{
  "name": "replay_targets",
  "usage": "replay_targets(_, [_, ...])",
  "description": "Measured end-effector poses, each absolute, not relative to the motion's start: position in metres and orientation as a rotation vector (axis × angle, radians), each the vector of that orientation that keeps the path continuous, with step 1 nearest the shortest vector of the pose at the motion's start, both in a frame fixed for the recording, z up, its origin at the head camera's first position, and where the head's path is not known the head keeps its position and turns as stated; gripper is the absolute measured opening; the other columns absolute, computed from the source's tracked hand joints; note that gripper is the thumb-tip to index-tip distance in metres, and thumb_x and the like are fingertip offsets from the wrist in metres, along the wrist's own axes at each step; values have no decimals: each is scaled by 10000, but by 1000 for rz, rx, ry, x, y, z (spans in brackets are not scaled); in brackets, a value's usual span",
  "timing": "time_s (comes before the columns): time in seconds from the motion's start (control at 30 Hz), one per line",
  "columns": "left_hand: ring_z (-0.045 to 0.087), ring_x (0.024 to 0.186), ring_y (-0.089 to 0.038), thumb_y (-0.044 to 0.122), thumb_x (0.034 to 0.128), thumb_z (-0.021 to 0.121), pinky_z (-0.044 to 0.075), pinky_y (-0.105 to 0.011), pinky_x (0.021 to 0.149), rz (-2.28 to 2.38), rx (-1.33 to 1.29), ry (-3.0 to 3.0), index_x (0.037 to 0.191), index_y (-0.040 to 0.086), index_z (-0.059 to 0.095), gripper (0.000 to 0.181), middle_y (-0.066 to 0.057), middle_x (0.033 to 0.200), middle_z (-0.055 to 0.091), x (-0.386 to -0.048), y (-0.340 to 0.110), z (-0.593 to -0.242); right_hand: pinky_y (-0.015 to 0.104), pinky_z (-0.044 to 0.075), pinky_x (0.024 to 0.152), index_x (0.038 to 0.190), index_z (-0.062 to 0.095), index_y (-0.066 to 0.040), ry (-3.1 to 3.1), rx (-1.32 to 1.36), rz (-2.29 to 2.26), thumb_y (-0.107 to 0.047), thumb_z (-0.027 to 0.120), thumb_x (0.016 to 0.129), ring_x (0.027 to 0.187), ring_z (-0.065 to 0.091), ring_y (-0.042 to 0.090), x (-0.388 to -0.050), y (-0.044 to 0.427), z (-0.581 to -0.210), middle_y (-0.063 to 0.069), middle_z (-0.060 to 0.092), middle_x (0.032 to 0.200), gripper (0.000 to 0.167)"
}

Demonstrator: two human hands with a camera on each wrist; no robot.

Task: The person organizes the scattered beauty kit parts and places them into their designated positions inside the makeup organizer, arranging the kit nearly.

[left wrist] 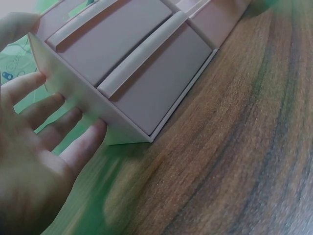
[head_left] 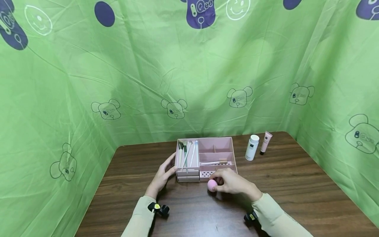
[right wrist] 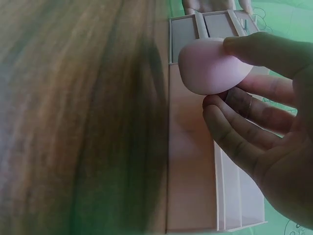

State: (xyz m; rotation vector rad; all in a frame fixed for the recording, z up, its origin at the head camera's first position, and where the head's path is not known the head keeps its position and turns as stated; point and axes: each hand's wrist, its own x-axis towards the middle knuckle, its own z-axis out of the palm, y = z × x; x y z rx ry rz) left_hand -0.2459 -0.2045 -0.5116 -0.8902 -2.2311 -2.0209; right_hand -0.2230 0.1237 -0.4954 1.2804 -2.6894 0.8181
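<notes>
Pink and rounded, a ball [head_left: 212, 185] is pinched between the thumb and fingers of the right hand [head_left: 234, 182], just in front of a pink box [head_left: 206, 145] on the wooden bench [head_left: 127, 184]. The left hand [head_left: 161, 176] has its fingers spread against the box's left side, which holds several brushes [head_left: 185, 149], while slim sticks [head_left: 214, 162] lie in a compartment on the right. Beyond the box's right side, a white bottle [head_left: 252, 148] stands near a smaller pink tube [head_left: 266, 142] with a dark cap.
</notes>
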Motion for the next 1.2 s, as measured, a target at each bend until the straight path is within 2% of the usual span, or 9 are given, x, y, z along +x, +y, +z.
replay_targets(0.27, [299, 1399, -452, 2, 981, 494, 295, -410, 1150, -2009, -877, -2252, 1516, -63, 213, 608, -300, 1539, 273, -246, -206, -512, 251, 532, 731, 1025, 722, -144, -2618, 1282, 797, -210, 768, 790, 847, 639, 129, -228, 123, -486, -52, 697, 957, 248])
replay_targets(0.43, [304, 1398, -445, 3, 981, 495, 277, -472, 1150, -2010, -875, -2247, 1515, -64, 214, 607, -298, 1539, 276, -246, -206, -512, 279, 558, 720, 1049, 712, -109, -2658, 1267, 834, -208, 746, 820, 832, 656, 174, -231, 122, -482, -27, 703, 976, 252])
replay_targets(0.5, [302, 1398, -447, 1, 982, 493, 279, -460, 1150, -2013, -880, -2243, 1514, -68, 212, 606, -304, 1537, 275, -246, -206, -513, 289, 567, 705, 1051, 713, -95, -2660, 1259, 858, -203, 751, 820, 808, 661, 180, -232, 122, -480, -21, 705, 968, 258])
replay_targets(0.67, [276, 1388, -495, -23, 979, 483, 329, -257, 1122, -2019, -915, -2217, 1507, -93, 200, 603, -336, 1527, 261, -247, -206, -515, 300, 574, 698, 1039, 728, -94, -2633, 1217, 855, -208, 771, 799, 807, 647, 167, -236, 121, -475, -24, 697, 938, 269])
replay_targets(0.77, [263, 1382, -518, -39, 975, 476, 333, -192, 1097, -2026, -930, -2199, 1503, -102, 197, 601, -349, 1522, 256, -247, -206, -515, 302, 573, 696, 1036, 733, -106, -2631, 1189, 854, -217, 774, 796, 804, 639, 161, -238, 120, -473, -30, 687, 912, 267])
replay_targets(1.1, [277, 1385, -501, -37, 974, 484, 342, -233, 1109, -2033, -913, -2200, 1504, -88, 219, 595, -329, 1525, 276, -247, -205, -514, 289, 586, 660, 1050, 725, -101, -2590, 1146, 922, -171, 763, 789, 753, 667, 159, -248, 120, -472, -3, 691, 920, 273])
replay_targets(1.2, [293, 1394, -470, -31, 976, 486, 330, -326, 1135, -2023, -902, -2220, 1509, -74, 224, 595, -305, 1531, 289, -247, -205, -513, 268, 582, 658, 1048, 722, -105, -2594, 1130, 924, -170, 762, 788, 755, 662, 161, -251, 120, -472, -4, 687, 914, 271])
